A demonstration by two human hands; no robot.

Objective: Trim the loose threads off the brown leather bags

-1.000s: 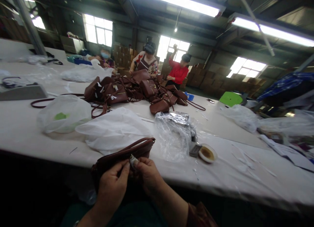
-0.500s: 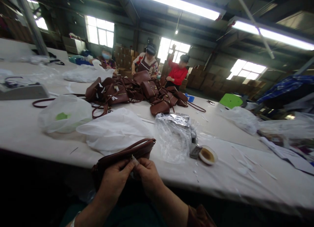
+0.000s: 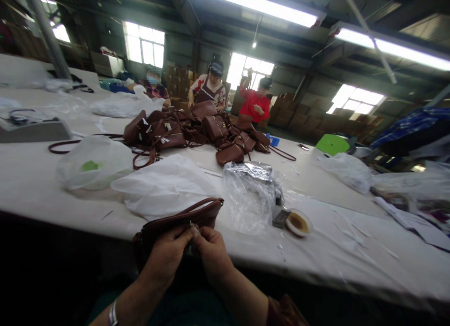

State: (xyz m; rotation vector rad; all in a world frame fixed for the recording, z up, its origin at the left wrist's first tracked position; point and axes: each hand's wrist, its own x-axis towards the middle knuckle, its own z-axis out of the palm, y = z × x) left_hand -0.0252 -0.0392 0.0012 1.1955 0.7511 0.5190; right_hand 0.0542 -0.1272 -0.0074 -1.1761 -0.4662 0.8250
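Note:
A brown leather bag [image 3: 202,214] rests at the table's front edge, right in front of my hands. My left hand [image 3: 172,248] is closed in a pinch against the bag's near side. My right hand [image 3: 213,248] is closed as well, its thumb and fingers meeting the left fingertips. Between the fingertips sits a small shiny piece at the bag's zipper, too small to make out; the fingers cover most of it. The bag's lower part is hidden behind my hands and in shadow.
Several brown bags [image 3: 176,133] lie heaped mid-table. White plastic bags [image 3: 165,187], a clear wrapped bundle [image 3: 248,199] and a round dish [image 3: 298,223] with brown contents lie nearer. A green board [image 3: 332,144] is at right. Co-workers [image 3: 208,89] stand behind the heap.
My hands stay pinched together at the bag, with only slight finger movement. My left wrist shows more of its band. Across the table, the person in red has moved a hand up in front of the chest.

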